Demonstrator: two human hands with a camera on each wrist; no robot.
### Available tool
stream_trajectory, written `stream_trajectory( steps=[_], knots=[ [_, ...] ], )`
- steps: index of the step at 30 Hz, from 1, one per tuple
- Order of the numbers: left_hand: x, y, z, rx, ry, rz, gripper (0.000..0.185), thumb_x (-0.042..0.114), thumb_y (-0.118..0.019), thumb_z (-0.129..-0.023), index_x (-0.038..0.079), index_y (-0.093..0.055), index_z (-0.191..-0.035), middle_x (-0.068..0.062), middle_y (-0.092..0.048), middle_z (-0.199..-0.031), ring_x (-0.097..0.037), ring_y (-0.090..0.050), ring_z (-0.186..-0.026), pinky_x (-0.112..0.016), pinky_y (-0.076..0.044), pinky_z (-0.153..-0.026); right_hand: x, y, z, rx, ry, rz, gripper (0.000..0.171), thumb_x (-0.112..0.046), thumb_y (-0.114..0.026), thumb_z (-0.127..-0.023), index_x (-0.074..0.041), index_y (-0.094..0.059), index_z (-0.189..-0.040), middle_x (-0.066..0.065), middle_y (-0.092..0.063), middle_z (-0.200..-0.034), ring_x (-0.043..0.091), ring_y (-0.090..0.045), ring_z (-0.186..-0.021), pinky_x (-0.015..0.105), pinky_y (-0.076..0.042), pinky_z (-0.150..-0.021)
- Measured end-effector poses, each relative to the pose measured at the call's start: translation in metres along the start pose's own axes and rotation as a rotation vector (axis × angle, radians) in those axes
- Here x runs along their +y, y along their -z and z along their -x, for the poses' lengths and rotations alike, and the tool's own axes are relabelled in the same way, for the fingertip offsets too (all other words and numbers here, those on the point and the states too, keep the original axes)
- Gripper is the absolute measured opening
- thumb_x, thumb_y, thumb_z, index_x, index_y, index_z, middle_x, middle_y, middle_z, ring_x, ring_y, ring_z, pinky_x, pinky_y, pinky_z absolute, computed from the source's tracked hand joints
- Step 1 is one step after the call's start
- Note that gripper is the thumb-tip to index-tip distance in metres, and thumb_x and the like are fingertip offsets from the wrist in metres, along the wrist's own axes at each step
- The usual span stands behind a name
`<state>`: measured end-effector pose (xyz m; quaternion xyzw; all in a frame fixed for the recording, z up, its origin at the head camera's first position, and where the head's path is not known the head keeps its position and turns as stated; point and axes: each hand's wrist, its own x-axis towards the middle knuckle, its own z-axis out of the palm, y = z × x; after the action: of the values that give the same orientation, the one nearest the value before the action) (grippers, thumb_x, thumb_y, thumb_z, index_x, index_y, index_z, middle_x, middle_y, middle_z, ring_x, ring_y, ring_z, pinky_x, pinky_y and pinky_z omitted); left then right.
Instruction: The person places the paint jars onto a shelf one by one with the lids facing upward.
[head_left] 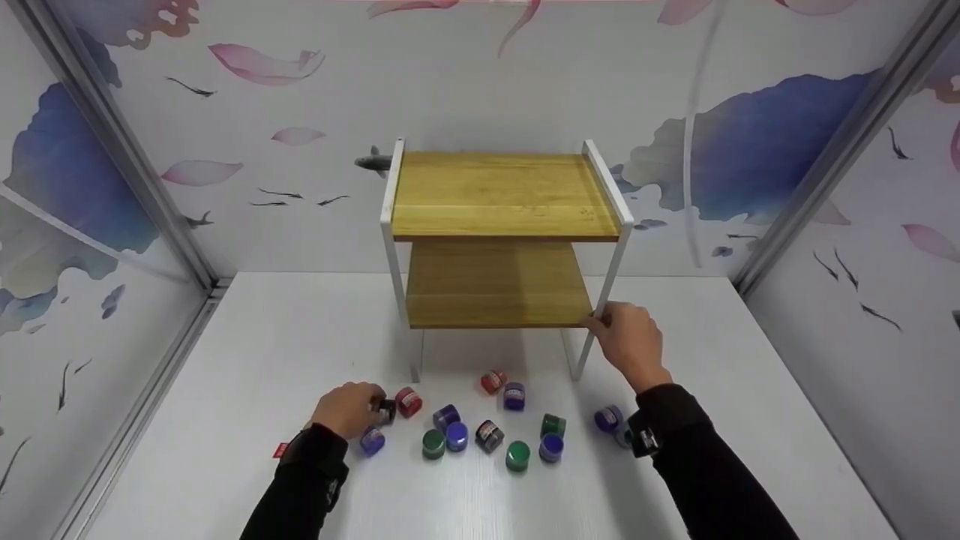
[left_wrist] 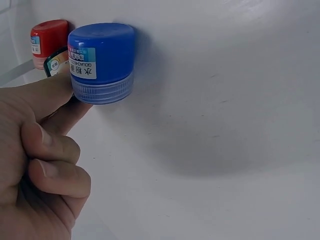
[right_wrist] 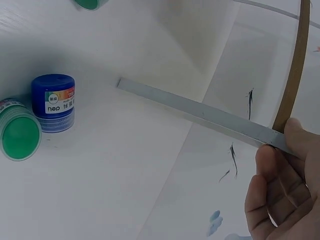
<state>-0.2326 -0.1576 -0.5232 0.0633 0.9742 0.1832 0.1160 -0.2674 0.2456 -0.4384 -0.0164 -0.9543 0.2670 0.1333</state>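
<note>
My left hand [head_left: 349, 409] pinches a dark paint jar [head_left: 386, 411] on the table, beside a red paint jar [head_left: 409, 402]. A blue paint jar [left_wrist: 102, 62] partly hides this grip in the left wrist view, and the hand's other fingers are curled in. At the right, my right hand [head_left: 631, 343] grips the white metal leg [right_wrist: 200, 112] of a two-tier shelf by its lower wooden board [head_left: 499, 292]. The shelf's upper board [head_left: 502, 195] is bare, and the shelf stands upright.
Several paint jars lie scattered before the shelf, among them a green jar [head_left: 517, 456], a black-labelled jar [head_left: 489, 436] and a purple jar [head_left: 551, 448]. A blue jar [right_wrist: 54, 102] lies below my right wrist. Patterned wall panels [head_left: 300, 150] enclose the white table [head_left: 262, 330].
</note>
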Motion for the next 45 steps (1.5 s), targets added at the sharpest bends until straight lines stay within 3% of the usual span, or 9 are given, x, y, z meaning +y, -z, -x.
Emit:
stream_trajectory(
  steps=[12,21,33,41,45],
  knots=[
    [-0.004,-0.001,-0.003,-0.017,0.028,0.044,0.030,0.024,-0.073,-0.087,0.008,-0.067,-0.112,-0.006,-0.070,-0.098,-0.027,-0.065,-0.093,-0.049,-0.051,-0.091,0.000,-0.003,0.000,0.020,-0.004,-0.005,0.023,-0.028,-0.070,-0.089,-0.005,-0.073,-0.089,0.010,-0.074,-0.080,0.024,-0.069,-0.073,0.043,-0.053,-0.066],
    [-0.009,0.005,0.003,0.057,-0.051,0.021,0.025,0.020,-0.071,-0.088,0.008,-0.064,-0.109,-0.009,-0.071,-0.099,-0.030,-0.068,-0.091,-0.049,-0.052,-0.085,0.001,-0.003,0.003,0.032,0.004,-0.013,0.020,-0.023,-0.070,-0.090,-0.003,-0.073,-0.086,0.012,-0.074,-0.079,0.026,-0.069,-0.072,0.044,-0.053,-0.065],
    [-0.012,0.014,0.006,0.059,-0.050,0.040,0.024,0.019,-0.065,-0.093,0.006,-0.065,-0.112,-0.012,-0.071,-0.105,-0.033,-0.067,-0.099,-0.051,-0.051,-0.091,0.002,-0.005,0.003,0.028,-0.011,-0.024,0.021,-0.024,-0.069,-0.091,-0.003,-0.073,-0.088,0.013,-0.074,-0.081,0.028,-0.071,-0.075,0.045,-0.053,-0.067],
    [-0.011,0.012,0.004,0.075,-0.048,0.045,0.031,0.021,-0.060,-0.096,0.010,-0.066,-0.124,-0.013,-0.069,-0.109,-0.030,-0.065,-0.101,-0.051,-0.050,-0.093,0.001,-0.005,0.003,0.017,-0.017,-0.030,0.023,-0.025,-0.068,-0.091,-0.003,-0.073,-0.092,0.013,-0.075,-0.084,0.028,-0.071,-0.079,0.045,-0.054,-0.069],
    [-0.009,0.014,0.004,0.052,-0.045,0.074,0.031,0.020,-0.058,-0.098,0.014,-0.065,-0.127,-0.010,-0.067,-0.106,-0.025,-0.064,-0.096,-0.050,-0.051,-0.094,0.001,-0.004,0.003,0.014,-0.016,-0.029,0.023,-0.025,-0.068,-0.091,-0.003,-0.073,-0.094,0.012,-0.075,-0.084,0.028,-0.071,-0.079,0.045,-0.054,-0.069]
  ],
)
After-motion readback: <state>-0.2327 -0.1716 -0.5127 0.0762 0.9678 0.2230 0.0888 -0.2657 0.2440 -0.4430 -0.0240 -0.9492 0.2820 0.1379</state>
